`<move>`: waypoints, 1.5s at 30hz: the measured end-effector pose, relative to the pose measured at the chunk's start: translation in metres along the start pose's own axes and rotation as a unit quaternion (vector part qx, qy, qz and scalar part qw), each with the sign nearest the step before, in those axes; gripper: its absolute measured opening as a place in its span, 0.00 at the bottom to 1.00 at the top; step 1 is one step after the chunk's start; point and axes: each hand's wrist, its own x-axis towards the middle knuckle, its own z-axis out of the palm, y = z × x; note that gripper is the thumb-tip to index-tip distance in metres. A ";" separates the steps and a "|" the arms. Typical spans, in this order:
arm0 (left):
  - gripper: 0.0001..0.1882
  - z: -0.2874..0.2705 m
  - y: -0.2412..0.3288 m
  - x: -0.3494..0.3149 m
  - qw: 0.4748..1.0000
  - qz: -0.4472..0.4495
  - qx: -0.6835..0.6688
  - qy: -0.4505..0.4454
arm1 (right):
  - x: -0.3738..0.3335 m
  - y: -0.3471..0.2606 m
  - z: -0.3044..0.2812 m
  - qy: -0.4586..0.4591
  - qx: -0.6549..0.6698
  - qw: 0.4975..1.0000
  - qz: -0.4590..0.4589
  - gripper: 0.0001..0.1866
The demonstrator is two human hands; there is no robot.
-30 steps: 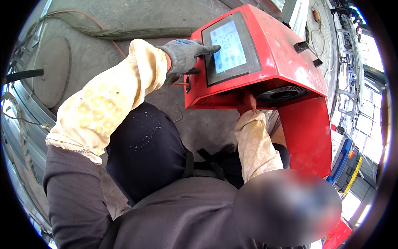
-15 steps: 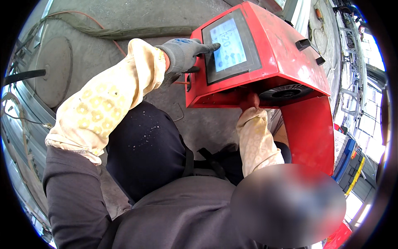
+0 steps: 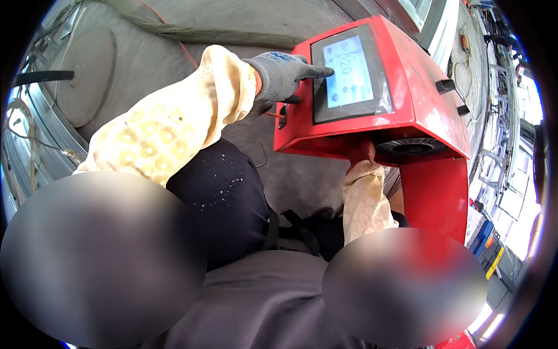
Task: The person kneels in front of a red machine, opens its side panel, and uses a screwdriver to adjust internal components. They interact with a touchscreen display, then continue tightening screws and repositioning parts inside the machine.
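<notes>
My left hand (image 3: 285, 77), in a grey work glove, points its index finger at the left part of a lit touchscreen (image 3: 349, 72). Whether the fingertip presses the glass or hovers just over it, I cannot make out. The hand holds nothing, and its thumb stands apart. The screen sits in a dark frame on the sloping face of a red machine housing (image 3: 433, 99). My right hand (image 3: 363, 152) reaches up under the housing; only the wrist shows, its fingers hidden inside. Beside it on the underside is a round, dark, ribbed part (image 3: 415, 146). Pale patterned sleeve covers wrap both forearms.
A black handle (image 3: 452, 97) juts from the housing's right side, and a red panel (image 3: 436, 198) drops below it. An orange cable (image 3: 272, 114) enters the housing's left side. A long green-grey fabric sleeve (image 3: 215, 36) lies across the concrete floor. Metal profiles (image 3: 49, 125) lie at left.
The view has shifted, so the machine and both arms appear farther right and slightly lower. My left index finger stays at the screen's left part. My right hand remains under the housing.
</notes>
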 end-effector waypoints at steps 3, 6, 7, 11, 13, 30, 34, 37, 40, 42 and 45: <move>0.29 0.004 -0.018 -0.014 0.999 -0.028 -0.027 0.029 | 0.006 -0.003 -0.006 0.002 -0.005 1.000 -0.007 0.18; 0.23 0.024 -0.041 -0.033 0.995 -0.051 -0.045 0.073 | 0.003 -0.002 -0.011 0.003 -0.014 1.000 -0.008 0.18; 0.22 0.030 -0.045 -0.039 0.996 -0.065 -0.054 0.041 | 0.002 -0.001 -0.013 0.003 -0.015 1.000 -0.009 0.18; 0.24 0.053 -0.059 -0.055 0.992 -0.102 -0.046 -0.063 | 0.002 -0.002 -0.016 0.001 -0.022 1.000 -0.015 0.18; 0.26 0.064 -0.070 -0.060 0.988 -0.113 -0.027 -0.098 | 0.003 -0.005 -0.018 0.002 -0.023 0.999 -0.022 0.18; 0.15 0.058 -0.068 -0.058 0.988 -0.064 -0.003 -0.141 | 0.001 -0.010 -0.038 -0.005 -0.038 0.999 -0.019 0.18; 0.16 0.062 -0.065 -0.051 0.984 -0.054 -0.021 -0.166 | -0.017 -0.002 -0.040 -0.004 -0.042 0.999 0.000 0.18; 0.16 0.076 -0.071 -0.044 0.984 -0.043 -0.037 -0.170 | -0.015 -0.010 -0.040 -0.008 -0.036 0.999 -0.011 0.18; 0.17 0.086 -0.072 -0.039 0.990 -0.014 -0.043 -0.136 | -0.020 -0.013 -0.041 -0.011 -0.041 0.999 -0.010 0.18; 0.19 0.087 -0.069 -0.039 0.994 -0.009 -0.018 -0.107 | -0.019 -0.015 -0.042 -0.010 -0.041 0.999 -0.010 0.18; 0.19 0.086 -0.067 -0.037 0.992 0.007 -0.021 -0.127 | -0.020 -0.015 -0.046 -0.007 -0.042 0.999 -0.006 0.18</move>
